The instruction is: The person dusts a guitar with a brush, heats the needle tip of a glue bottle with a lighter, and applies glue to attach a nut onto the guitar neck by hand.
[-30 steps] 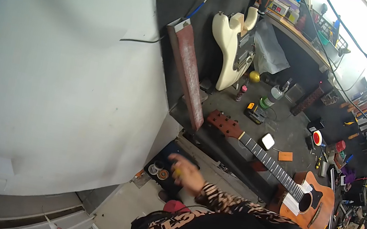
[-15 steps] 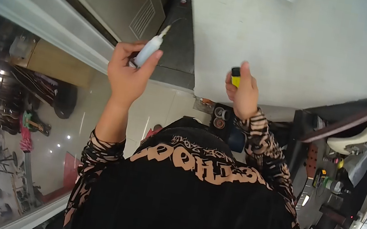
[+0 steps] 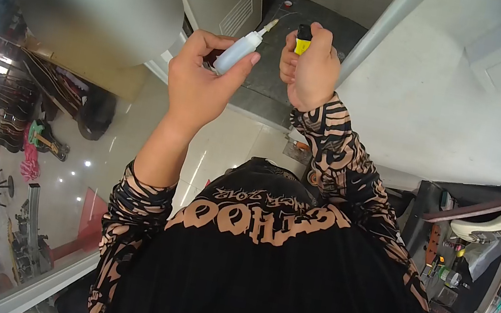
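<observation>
A smooth, pale bottle (image 3: 238, 54), its narrow tip (image 3: 270, 26) angled far and right, sits in the curled left hand (image 3: 199, 84). The right hand (image 3: 316, 71), closed round what looks like a yellow-and-black lighter (image 3: 302, 45), is nearer it than before. Dark floor (image 3: 266, 73) lies beyond; glossy tiles (image 3: 237, 139) nearer; white panel (image 3: 449, 91) right.

A black shirt (image 3: 269, 280) with tan lettering across the front; sleeves (image 3: 345, 153) patterned in swirling black and tan.
</observation>
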Motion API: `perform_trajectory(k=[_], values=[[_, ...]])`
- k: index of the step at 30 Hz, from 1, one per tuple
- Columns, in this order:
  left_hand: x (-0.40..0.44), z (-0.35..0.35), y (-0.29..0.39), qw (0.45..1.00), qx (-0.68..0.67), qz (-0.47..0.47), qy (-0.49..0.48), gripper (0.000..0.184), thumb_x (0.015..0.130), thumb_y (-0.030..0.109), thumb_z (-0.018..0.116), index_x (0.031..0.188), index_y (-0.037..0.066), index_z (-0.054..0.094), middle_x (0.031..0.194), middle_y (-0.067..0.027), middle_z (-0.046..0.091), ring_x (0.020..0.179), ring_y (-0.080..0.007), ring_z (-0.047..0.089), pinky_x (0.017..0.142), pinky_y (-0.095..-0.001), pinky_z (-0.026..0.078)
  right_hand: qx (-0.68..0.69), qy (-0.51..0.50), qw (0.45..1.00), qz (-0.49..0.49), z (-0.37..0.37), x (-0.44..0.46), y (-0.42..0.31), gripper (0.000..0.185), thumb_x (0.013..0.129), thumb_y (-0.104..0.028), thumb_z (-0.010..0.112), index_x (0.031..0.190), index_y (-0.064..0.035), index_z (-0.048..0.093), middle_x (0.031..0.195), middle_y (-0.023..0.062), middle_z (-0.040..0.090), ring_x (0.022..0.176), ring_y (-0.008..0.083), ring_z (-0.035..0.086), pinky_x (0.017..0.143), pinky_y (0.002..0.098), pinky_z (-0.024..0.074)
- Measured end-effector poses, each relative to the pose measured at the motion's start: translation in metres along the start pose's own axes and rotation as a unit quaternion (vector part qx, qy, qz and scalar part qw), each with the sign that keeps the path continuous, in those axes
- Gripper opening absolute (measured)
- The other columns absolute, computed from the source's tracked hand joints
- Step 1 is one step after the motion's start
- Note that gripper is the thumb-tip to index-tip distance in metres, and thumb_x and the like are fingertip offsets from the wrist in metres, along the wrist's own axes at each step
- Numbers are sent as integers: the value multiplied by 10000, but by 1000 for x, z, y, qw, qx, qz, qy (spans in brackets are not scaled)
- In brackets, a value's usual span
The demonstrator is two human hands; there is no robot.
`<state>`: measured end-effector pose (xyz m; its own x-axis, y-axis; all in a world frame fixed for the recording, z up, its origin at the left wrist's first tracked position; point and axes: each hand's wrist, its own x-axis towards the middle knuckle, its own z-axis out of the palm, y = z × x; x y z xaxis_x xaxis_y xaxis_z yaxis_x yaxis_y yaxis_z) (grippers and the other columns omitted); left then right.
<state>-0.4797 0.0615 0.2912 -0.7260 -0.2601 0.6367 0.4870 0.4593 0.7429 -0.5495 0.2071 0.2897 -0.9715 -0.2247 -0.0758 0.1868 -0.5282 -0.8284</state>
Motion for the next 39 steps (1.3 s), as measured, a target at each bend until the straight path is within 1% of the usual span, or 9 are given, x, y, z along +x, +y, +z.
perform_trajectory(k=[2, 6, 8, 12, 20, 23, 31, 33, 39], values=[[-6, 7, -1, 1000, -1, -12, 1, 295, 744, 160, 824, 867, 8, 603, 811, -71, 685, 685, -99, 599, 605, -247, 484, -10, 3, 1000, -13, -5, -2, 0, 475, 923, -427, 396, 669, -39, 501, 507, -4, 398, 392, 73, 287, 375, 250, 187], [-8, 12, -1, 1000, 1, -29, 9, 297, 743, 167, 827, 858, 4, 608, 799, -70, 678, 684, -99, 601, 603, -245, 485, -17, 5, 1000, -8, -5, -4, 0, 465, 924, -417, 388, 682, -37, 505, 515, -1, 405, 398, 74, 295, 377, 252, 191], [-9, 14, -4, 1000, -4, -26, 11, 296, 744, 166, 827, 859, 3, 608, 799, -70, 678, 685, -98, 602, 603, -243, 485, -46, 5, 999, -14, -3, -6, 0, 446, 942, -431, 344, 729, -65, 486, 513, -31, 339, 400, 74, 264, 382, 244, 206], [-9, 15, -9, 999, -24, -24, 12, 296, 746, 165, 826, 863, 2, 610, 796, -69, 678, 687, -92, 602, 603, -238, 484, -31, -4, 999, -13, -4, -6, 0, 442, 942, -429, 344, 735, -67, 489, 518, -31, 343, 404, 73, 270, 385, 246, 210], [-6, 12, 4, 999, -16, -38, 9, 295, 762, 150, 818, 869, -10, 594, 792, -72, 679, 693, -82, 601, 599, -227, 479, -3, -22, 1000, 1, 2, -7, -2, 430, 941, -430, 350, 758, -75, 507, 526, -37, 355, 413, 72, 275, 395, 241, 213], [-5, 13, 4, 999, -18, -39, 10, 299, 762, 145, 819, 868, -13, 589, 788, -72, 675, 692, -82, 600, 598, -225, 477, 6, -17, 1000, 13, 5, -6, -1, 428, 941, -429, 359, 760, -71, 511, 528, -38, 361, 415, 70, 276, 398, 242, 212], [-3, 12, 7, 999, -4, -36, 15, 311, 751, 152, 828, 864, -11, 588, 771, -63, 664, 679, -79, 588, 587, -225, 469, 7, -12, 1000, 8, 9, -7, -2, 431, 941, -422, 368, 762, -63, 522, 525, -35, 372, 417, 65, 278, 395, 244, 204], [-2, 10, 12, 998, 33, -59, -6, 294, 776, 102, 811, 912, -26, 583, 827, -74, 665, 735, -73, 589, 651, -205, 467, 11, -9, 1000, 10, 10, -6, -2, 433, 939, -424, 370, 763, -61, 526, 523, -34, 372, 417, 65, 279, 393, 243, 203], [8, 9, 17, 997, 57, -48, 5, 312, 776, 110, 812, 949, -42, 601, 844, -68, 669, 739, -73, 587, 660, -203, 465, 30, -1, 1000, 6, 12, -3, -2, 430, 939, -421, 370, 756, -63, 524, 516, -34, 375, 408, 69, 277, 384, 247, 200]])
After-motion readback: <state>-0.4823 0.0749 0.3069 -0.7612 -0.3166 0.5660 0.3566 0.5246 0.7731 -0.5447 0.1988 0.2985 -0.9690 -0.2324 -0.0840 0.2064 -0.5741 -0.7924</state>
